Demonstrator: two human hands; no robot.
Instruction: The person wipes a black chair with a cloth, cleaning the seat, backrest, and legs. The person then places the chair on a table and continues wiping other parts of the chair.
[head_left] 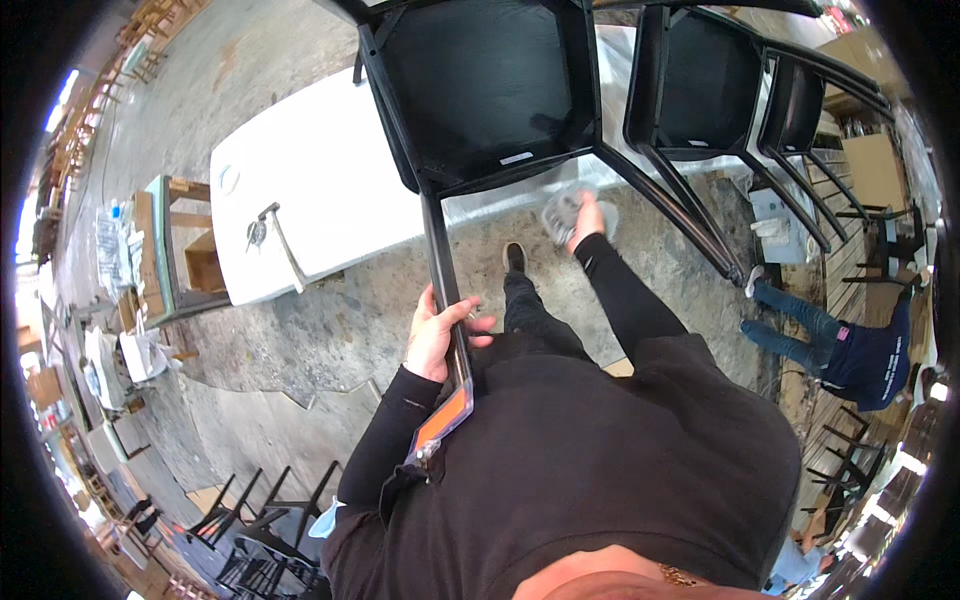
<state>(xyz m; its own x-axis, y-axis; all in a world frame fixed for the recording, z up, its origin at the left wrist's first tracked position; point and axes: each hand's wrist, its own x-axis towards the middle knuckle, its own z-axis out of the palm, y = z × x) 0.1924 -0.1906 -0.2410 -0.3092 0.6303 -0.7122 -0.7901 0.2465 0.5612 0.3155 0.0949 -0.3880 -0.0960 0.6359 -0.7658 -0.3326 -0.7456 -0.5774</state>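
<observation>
A black chair (485, 85) lies on a table with its underside toward me, its legs reaching out over the near edge. My left hand (440, 328) is wrapped round one of its legs (440, 245) near the end. Further right, my right hand (587, 220) pinches a crumpled clear plastic piece (562, 216), perhaps a small bag; motion blurs it and I cannot make out what is inside. This hand is apart from the chair, below the seat's edge. A hammer (285, 245) with a pale handle rests on the table's white cover, next to a small dark part (257, 233).
The white-covered table (330, 170) runs across in front of me. More black chairs (705, 80) lie along it to the right. A person (860, 350) in dark blue works at the far right. A green-framed bench (170, 250) stands left; black chairs (270, 540) stand lower left.
</observation>
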